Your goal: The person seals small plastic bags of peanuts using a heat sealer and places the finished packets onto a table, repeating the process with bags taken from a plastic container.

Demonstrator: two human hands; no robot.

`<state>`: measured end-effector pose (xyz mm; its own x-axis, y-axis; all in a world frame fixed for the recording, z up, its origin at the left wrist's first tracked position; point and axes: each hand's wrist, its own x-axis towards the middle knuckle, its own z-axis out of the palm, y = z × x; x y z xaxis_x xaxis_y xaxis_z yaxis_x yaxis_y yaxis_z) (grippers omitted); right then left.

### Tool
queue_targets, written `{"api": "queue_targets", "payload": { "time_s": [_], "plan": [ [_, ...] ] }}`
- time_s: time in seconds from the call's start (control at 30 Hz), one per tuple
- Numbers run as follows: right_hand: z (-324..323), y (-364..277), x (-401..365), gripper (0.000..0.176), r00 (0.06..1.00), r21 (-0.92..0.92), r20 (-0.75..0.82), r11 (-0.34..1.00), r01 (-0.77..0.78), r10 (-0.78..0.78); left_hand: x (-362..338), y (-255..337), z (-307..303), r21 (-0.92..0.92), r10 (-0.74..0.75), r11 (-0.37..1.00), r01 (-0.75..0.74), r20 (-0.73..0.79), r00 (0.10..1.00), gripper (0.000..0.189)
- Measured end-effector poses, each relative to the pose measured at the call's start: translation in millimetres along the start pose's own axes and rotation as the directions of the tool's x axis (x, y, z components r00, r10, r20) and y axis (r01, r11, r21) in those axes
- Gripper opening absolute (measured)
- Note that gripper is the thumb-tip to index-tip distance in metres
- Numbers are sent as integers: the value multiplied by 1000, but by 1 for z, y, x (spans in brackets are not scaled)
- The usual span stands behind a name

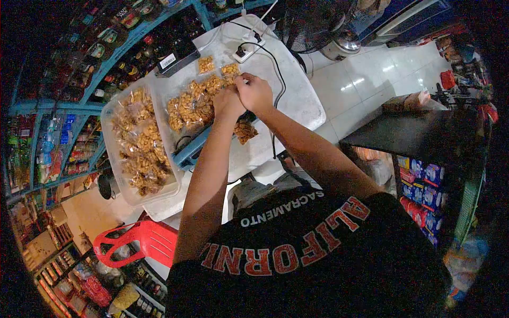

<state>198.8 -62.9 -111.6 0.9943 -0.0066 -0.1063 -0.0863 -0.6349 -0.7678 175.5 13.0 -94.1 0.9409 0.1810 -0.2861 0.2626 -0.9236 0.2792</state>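
Note:
My left hand (pixel 228 103) and my right hand (pixel 255 94) are closed and pressed together above the white table (pixel 305 100). What lies inside their fingers is hidden. Below them runs a long blue device (pixel 195 149), perhaps a bag sealer, partly covered by my left forearm. On its near side, under my wrists, sits a clear bag of brown snacks (pixel 245 132). Just beyond my hands are a heap of similar bagged snacks (pixel 188 106) and a small packet of yellow nuts (pixel 230 69). Another nut packet (pixel 205 64) lies farther back.
A clear plastic tub (pixel 177 185) full of bagged snacks stands at the left. A power strip (pixel 248 49) with black cords and a dark box (pixel 177 59) occupy the table's far end. Beside the table are a red chair (pixel 159 241), blue shelves (pixel 69 106) and a dark counter (pixel 419 135).

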Motion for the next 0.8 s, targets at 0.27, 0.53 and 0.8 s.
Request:
{"api": "queue_targets", "payload": {
  "time_s": [0.27,0.53,0.8],
  "plan": [
    [0,1,0,35,999,21,16,999,-37,37,9,-9,17,29,40,999,-39,-36,999,38],
    [-2,-2,-1,36,999,36,17,998,-44,44,8,-6,11,-21,1,1000,-1,8,1000,40],
    [-3,-2,-2,37,999,31,22,999,-33,33,5,-3,7,36,17,999,-18,31,999,40]
  ]
}}
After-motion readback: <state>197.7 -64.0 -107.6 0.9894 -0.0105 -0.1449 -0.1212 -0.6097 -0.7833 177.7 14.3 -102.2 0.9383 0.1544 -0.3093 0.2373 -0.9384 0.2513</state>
